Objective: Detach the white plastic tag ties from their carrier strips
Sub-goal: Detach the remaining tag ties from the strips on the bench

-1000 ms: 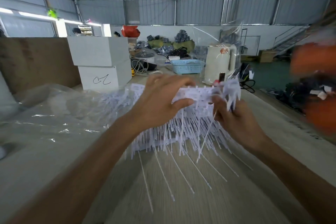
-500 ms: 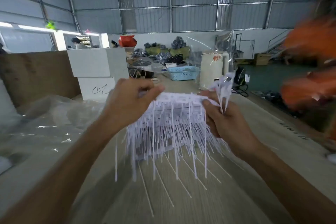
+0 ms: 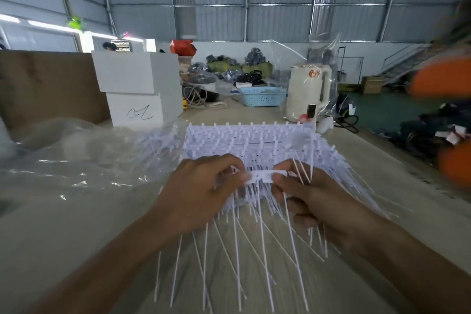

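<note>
Evidently to brace it for pulling ties free, the left hand (image 3: pixel 204 188) and right hand (image 3: pixel 313 196) each pinched one end of a short carrier strip (image 3: pixel 265 176) with curled fingers, above the tie pile (image 3: pixel 249 140) on the counter (image 3: pixel 76 224).

White boxes (image 3: pixel 137 89), blue basket (image 3: pixel 262 96), kettle (image 3: pixel 307 93), clear plastic sheet (image 3: pixel 76 155).

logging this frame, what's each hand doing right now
Left hand: closed, pinching the left end of a white carrier strip.
Right hand: closed, pinching the strip's right end, with a few loose tag ties held too.
</note>
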A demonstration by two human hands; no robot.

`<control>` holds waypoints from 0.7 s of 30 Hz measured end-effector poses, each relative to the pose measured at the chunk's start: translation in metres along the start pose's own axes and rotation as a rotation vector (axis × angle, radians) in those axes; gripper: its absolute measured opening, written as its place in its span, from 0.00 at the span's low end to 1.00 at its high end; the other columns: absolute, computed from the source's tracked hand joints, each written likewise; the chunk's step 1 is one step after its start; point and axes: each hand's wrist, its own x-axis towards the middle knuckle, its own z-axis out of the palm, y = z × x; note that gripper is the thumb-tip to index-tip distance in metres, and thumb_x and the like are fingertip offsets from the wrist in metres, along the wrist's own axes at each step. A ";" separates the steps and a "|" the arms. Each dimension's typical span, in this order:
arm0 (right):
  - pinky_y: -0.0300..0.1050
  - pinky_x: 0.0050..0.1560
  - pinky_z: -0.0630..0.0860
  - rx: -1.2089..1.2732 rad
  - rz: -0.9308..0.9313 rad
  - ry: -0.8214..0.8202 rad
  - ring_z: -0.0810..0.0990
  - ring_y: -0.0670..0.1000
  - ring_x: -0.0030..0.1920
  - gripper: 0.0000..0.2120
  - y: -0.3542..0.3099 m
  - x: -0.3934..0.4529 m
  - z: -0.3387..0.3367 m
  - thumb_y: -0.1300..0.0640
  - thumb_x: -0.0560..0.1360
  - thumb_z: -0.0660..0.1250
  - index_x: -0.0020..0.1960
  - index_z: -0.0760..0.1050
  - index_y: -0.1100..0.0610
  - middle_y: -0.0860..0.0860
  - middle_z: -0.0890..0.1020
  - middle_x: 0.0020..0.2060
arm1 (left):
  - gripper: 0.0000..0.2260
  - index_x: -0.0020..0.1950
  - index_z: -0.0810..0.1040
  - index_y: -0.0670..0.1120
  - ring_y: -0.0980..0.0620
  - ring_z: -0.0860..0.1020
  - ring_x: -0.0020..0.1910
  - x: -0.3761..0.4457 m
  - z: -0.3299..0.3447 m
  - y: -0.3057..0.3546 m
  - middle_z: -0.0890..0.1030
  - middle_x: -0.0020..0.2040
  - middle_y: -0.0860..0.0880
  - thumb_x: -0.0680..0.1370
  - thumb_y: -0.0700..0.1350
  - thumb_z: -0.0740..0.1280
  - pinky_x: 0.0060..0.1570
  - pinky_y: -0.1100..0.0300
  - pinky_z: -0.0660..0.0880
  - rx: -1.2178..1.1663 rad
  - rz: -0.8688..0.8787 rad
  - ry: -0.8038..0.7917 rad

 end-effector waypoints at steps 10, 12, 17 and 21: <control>0.34 0.20 0.55 0.058 0.115 0.119 0.61 0.44 0.22 0.08 0.006 0.000 0.008 0.54 0.81 0.66 0.50 0.77 0.59 0.52 0.79 0.32 | 0.14 0.61 0.80 0.54 0.51 0.80 0.44 -0.010 0.019 0.013 0.83 0.49 0.53 0.77 0.49 0.64 0.44 0.55 0.75 0.082 0.039 0.112; 0.35 0.19 0.55 0.022 0.164 0.105 0.61 0.44 0.22 0.13 0.005 0.001 0.007 0.51 0.81 0.66 0.49 0.79 0.61 0.53 0.79 0.30 | 0.15 0.62 0.81 0.53 0.49 0.81 0.46 -0.009 0.018 0.015 0.84 0.50 0.52 0.76 0.50 0.65 0.46 0.56 0.74 0.130 0.042 0.127; 0.34 0.18 0.55 0.000 0.175 0.070 0.63 0.44 0.24 0.13 0.004 0.002 0.002 0.50 0.79 0.68 0.44 0.82 0.59 0.53 0.79 0.29 | 0.14 0.62 0.81 0.53 0.44 0.83 0.52 -0.011 0.019 0.018 0.85 0.54 0.49 0.76 0.47 0.71 0.51 0.47 0.79 0.219 0.111 0.114; 0.34 0.19 0.56 -0.060 0.137 0.019 0.63 0.45 0.24 0.13 0.006 0.000 -0.001 0.50 0.78 0.70 0.38 0.81 0.55 0.55 0.79 0.31 | 0.11 0.56 0.85 0.49 0.41 0.83 0.48 -0.013 0.016 0.023 0.85 0.49 0.48 0.77 0.47 0.67 0.41 0.46 0.81 0.351 0.212 0.113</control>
